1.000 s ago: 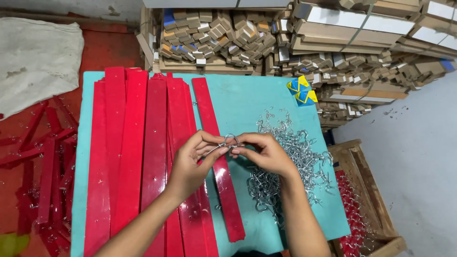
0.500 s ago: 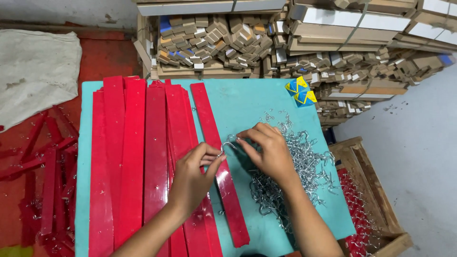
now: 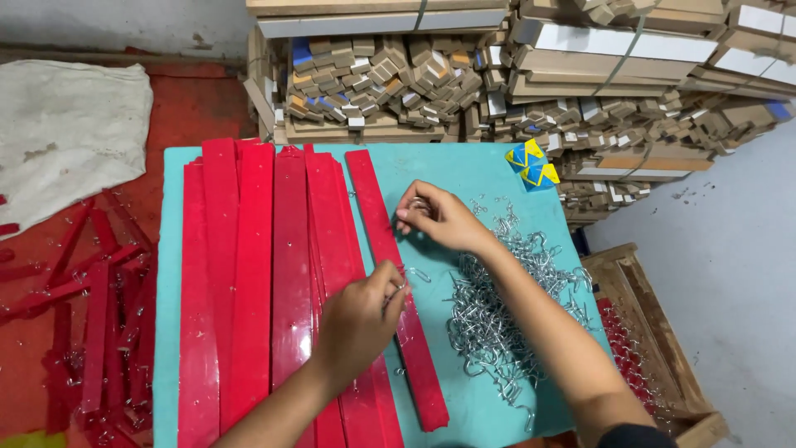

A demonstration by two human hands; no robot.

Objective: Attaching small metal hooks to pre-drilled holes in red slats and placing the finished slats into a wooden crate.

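My left hand (image 3: pixel 358 319) rests over the middle of a long red strip (image 3: pixel 390 274) that lies slanted on the teal table (image 3: pixel 489 178); its fingertips pinch a small silver metal hook at the strip's edge. Farther up, my right hand (image 3: pixel 438 217) sits just right of the same strip, fingers curled around another small silver hook. A big pile of silver hooks (image 3: pixel 506 307) lies under and beside my right forearm. Several more red strips (image 3: pixel 249 282) lie side by side on the table's left half.
Bundles of stacked cardboard pieces (image 3: pixel 398 75) fill the back. A blue and yellow folded object (image 3: pixel 531 163) sits at the table's far right corner. Red strips (image 3: pixel 91 315) lie on the floor at left, a white sack (image 3: pixel 66 133) beyond them. A wooden crate (image 3: pixel 647 340) stands at right.
My hands have drawn apart. The right hand moved up the table to the strip's upper part, and the left hand moved down onto the strip's middle.
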